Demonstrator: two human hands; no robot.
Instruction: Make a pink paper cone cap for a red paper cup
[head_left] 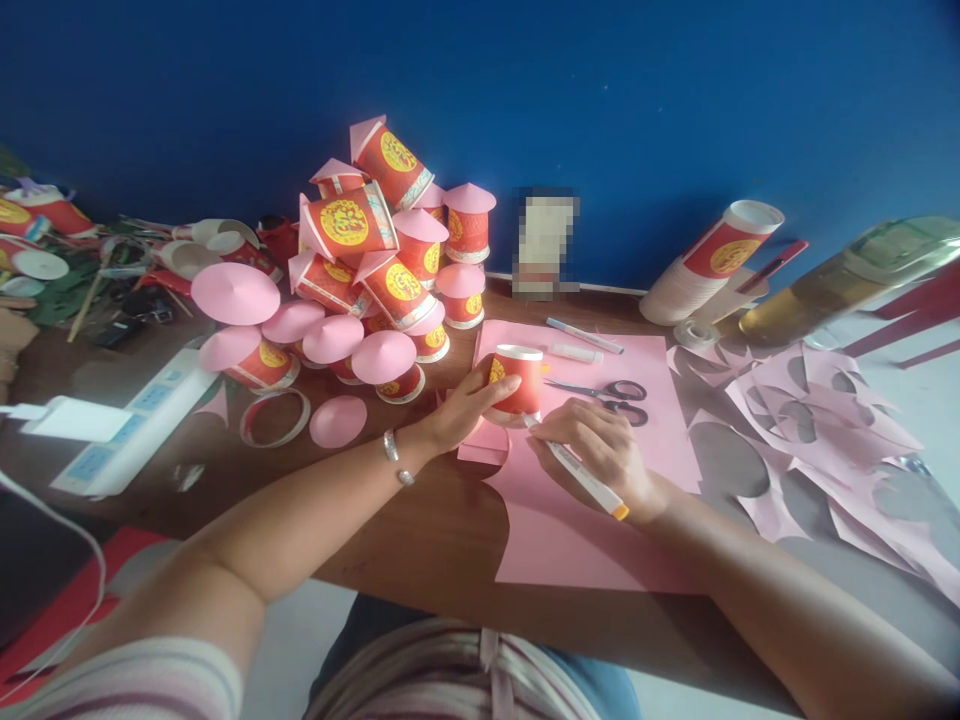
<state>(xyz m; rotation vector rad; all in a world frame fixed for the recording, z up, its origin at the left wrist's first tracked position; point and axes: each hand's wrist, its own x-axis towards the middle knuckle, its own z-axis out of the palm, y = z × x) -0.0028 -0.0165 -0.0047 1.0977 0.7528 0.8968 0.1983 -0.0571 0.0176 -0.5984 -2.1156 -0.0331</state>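
Observation:
My left hand (471, 405) is wrapped around a red paper cup (527, 383) with a yellow print, its white end facing up. In my right hand (600, 445) is a white marker (577, 470) with an orange end. Its tip meets or nearly meets the lower edge of the cup; I cannot tell which. Beneath both hands lies a pink paper sheet (585, 550). Dark-handled scissors (626, 390), a second marker (585, 335) and a white glue-stick-like tube (576, 353) rest on it.
At the left, red cups with pink paper cones (405, 240) are piled up. Near them are a tape roll (275, 418), a pink disc (338, 422) and a power strip (135, 430). Rightward stand a stack of cups (712, 262), a bottle of yellowish liquid (825, 285) and pink paper scraps (817, 400).

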